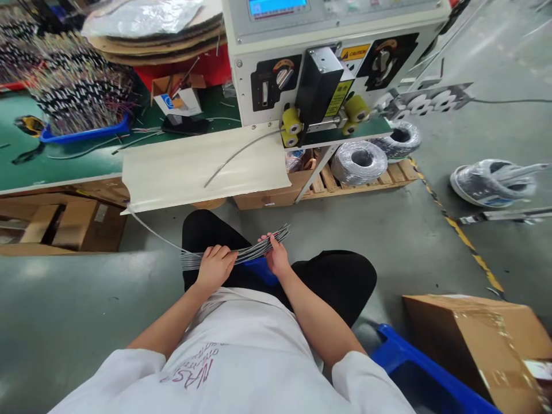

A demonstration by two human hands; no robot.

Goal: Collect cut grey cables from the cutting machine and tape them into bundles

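Note:
A bundle of grey cut cables (250,252) lies across my lap, held in both hands. My left hand (216,264) is wrapped over the bundle near its left end. Near the right end, my right hand (276,256) grips it with the thumb on top. The cable ends fan out a little past each hand. One longer light cable (155,231) runs from the bundle's left part up to the corner of the cream sheet (172,178). Another grey cable (237,152) sticks out of the machine's yellow rollers (291,126) over that sheet.
The cable machine (267,52) stands ahead on the green bench (17,167). A blue tray (86,133) of wired parts is at left. Wrapped cable coils (359,164) rest on a pallet at right. A blue bin (414,368) and a cardboard box (483,345) stand at lower right.

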